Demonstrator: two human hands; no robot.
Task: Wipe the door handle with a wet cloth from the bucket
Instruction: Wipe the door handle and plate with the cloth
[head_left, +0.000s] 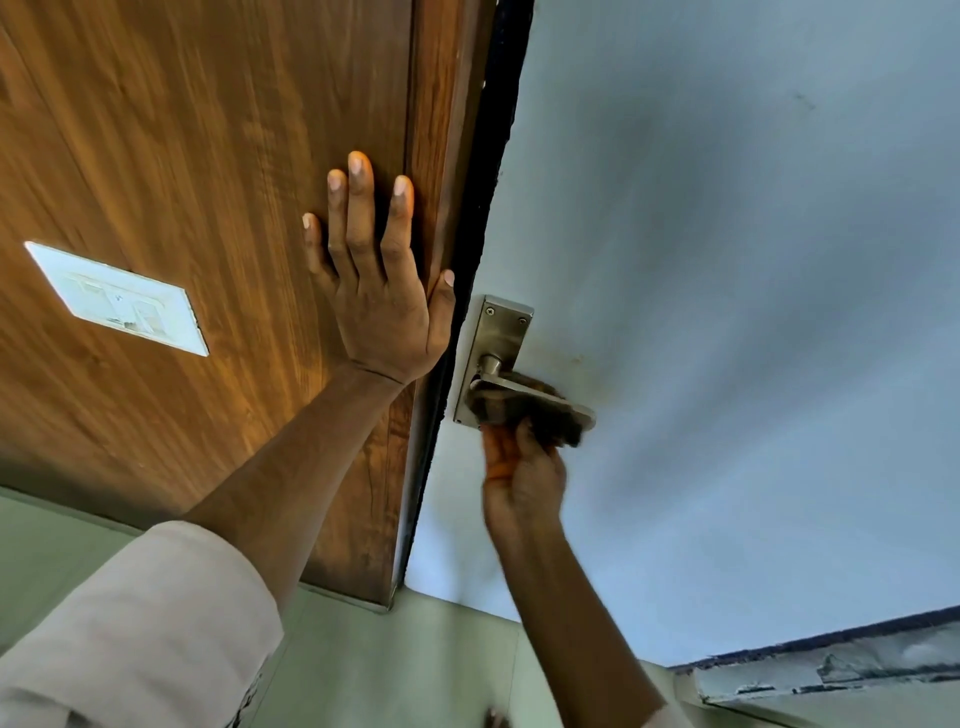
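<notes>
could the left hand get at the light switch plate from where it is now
Probably yes. The left hand lies flat and empty on the wooden panel, and the switch plate sits on that same surface to its left with nothing between them.

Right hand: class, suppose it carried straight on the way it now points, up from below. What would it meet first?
Most likely the lever of the door handle. The right hand reaches up from underneath, pressing a dark cloth against the lever's underside, so nothing else lies between. Motion blur hides exact contact.

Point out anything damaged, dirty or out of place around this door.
Two things stand out. The door has a brownish smudge on its pale face just right of the handle, where the right hand presses the cloth. At lower right, a ledge shows chipped, peeling paint.
</notes>
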